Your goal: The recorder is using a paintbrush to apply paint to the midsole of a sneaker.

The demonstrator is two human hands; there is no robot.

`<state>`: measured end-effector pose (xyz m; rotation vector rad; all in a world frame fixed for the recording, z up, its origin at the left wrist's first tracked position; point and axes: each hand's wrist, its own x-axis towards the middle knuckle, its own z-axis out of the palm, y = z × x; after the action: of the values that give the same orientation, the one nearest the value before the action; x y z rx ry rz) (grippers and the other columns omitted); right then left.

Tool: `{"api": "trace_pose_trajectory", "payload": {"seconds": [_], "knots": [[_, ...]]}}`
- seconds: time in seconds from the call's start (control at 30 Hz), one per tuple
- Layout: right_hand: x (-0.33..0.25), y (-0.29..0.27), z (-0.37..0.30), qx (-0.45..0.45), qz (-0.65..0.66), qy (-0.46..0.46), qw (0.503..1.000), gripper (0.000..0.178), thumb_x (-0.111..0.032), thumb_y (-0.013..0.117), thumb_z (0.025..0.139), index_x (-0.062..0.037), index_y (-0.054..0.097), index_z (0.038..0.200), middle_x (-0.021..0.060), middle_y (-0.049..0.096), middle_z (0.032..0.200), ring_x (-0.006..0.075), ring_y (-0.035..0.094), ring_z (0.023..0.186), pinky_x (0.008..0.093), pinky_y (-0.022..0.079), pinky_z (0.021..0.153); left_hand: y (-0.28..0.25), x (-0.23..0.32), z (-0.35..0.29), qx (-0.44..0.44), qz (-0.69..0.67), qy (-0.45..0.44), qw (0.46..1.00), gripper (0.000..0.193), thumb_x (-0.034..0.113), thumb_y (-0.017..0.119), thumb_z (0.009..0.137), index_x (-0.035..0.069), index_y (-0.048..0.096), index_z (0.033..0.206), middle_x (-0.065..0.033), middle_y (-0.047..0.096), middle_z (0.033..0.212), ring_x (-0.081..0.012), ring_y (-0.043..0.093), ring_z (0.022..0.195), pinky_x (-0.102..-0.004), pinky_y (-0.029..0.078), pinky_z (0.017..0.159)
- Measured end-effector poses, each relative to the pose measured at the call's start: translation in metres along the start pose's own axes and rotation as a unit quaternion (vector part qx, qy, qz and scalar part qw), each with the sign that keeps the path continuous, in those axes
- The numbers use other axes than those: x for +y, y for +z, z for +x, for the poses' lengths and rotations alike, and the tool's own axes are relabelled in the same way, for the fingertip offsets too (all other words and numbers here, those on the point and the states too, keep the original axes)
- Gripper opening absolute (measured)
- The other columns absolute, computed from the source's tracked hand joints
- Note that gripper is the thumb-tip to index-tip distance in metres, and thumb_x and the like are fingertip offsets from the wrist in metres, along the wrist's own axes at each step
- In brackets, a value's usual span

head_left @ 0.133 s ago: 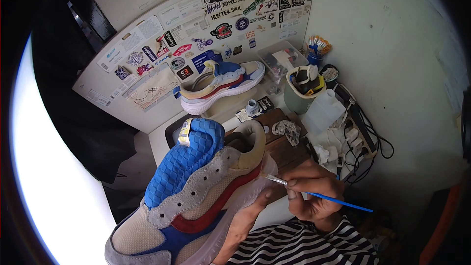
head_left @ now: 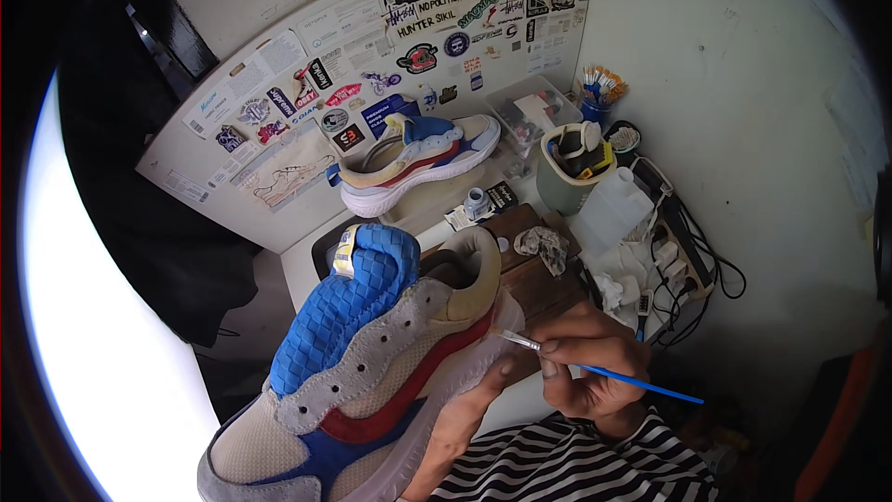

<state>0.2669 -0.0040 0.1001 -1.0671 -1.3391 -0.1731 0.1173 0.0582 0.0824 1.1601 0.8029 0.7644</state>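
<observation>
A multicoloured sneaker (head_left: 372,390) with a blue woven tongue, grey suede eyelet strip, red stripe and beige mesh fills the lower left, toe toward me. My left hand (head_left: 465,428) grips it along the pale sole; most of its fingers are hidden under the shoe. In my right hand (head_left: 595,363), a thin blue paintbrush (head_left: 641,383) is pinched between thumb and fingers. Its bristle tip meets the shoe's side near the heel, where the red stripe ends above the sole. No laces run through the eyelets.
A matching sneaker (head_left: 418,163) stands behind, by a sticker-covered board (head_left: 372,46). Near it are a small open bottle (head_left: 477,204), a crumpled rag (head_left: 542,249) and a brown wooden block (head_left: 520,223). At right stand a tool bin (head_left: 567,191), a translucent jug (head_left: 613,209), a brush cup (head_left: 597,107) and cables (head_left: 711,251).
The sneaker and the brush have shifted very slightly left together. Both hands keep the same hold.
</observation>
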Motion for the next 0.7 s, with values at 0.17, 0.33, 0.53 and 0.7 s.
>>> {"api": "trace_pose_trajectory", "payload": {"seconds": [0.17, 0.33, 0.53, 0.7], "knots": [[0.004, -0.005, -0.01, 0.0, -0.006, 0.004, 1.0, 0.02, 0.005, 0.069, 0.081, 0.002, 0.06, 0.099, 0.0179, 0.069, 0.089, 0.0167, 0.062, 0.06, 0.0284, 0.051, 0.052, 0.002, 0.003, 0.001, 0.004, 0.01, -0.035, 0.999, 0.05, 0.023, 0.086, 0.076, -0.007, 0.064, 0.109, -0.0128, 0.069, 0.102, -0.0219, 0.066, 0.093, -0.0332, 0.053, 0.087], [0.007, -0.007, -0.018, 0.103, 0.139, 0.121, 0.977, 0.019, 0.004, 0.064, 0.088, 0.0062, 0.055, 0.104, 0.0206, 0.067, 0.088, 0.0157, 0.062, 0.064, 0.0282, 0.056, 0.057, 0.003, 0.001, 0.005, 0.04, 0.078, 0.109, 0.99, 0.038, 0.026, 0.083, 0.082, -0.002, 0.071, 0.105, -0.0083, 0.071, 0.096, -0.0194, 0.067, 0.089, -0.0305, 0.052, 0.085], [0.0, -0.023, -0.014, 0.086, 0.245, 0.207, 0.943, 0.013, 0.005, 0.06, 0.09, 0.0086, 0.053, 0.101, 0.0218, 0.065, 0.084, 0.0191, 0.065, 0.07, 0.0374, 0.062, 0.067, -0.006, -0.022, 0.017, 0.106, 0.031, 0.103, 0.989, 0.109, 0.028, 0.093, 0.067, -0.008, 0.022, 0.142, -0.0216, 0.045, 0.131, -0.029, 0.049, 0.121, -0.041, 0.039, 0.106], [0.003, -0.033, -0.018, 0.058, 0.222, 0.218, 0.949, 0.015, 0.006, 0.06, 0.088, 0.0079, 0.053, 0.102, 0.0217, 0.064, 0.085, 0.0199, 0.065, 0.073, 0.037, 0.063, 0.067, -0.021, -0.03, 0.028, 0.102, 0.01, 0.168, 0.98, 0.106, 0.027, 0.09, 0.068, -0.007, 0.024, 0.143, -0.0204, 0.044, 0.133, -0.0283, 0.047, 0.123, -0.0409, 0.035, 0.108]]}}
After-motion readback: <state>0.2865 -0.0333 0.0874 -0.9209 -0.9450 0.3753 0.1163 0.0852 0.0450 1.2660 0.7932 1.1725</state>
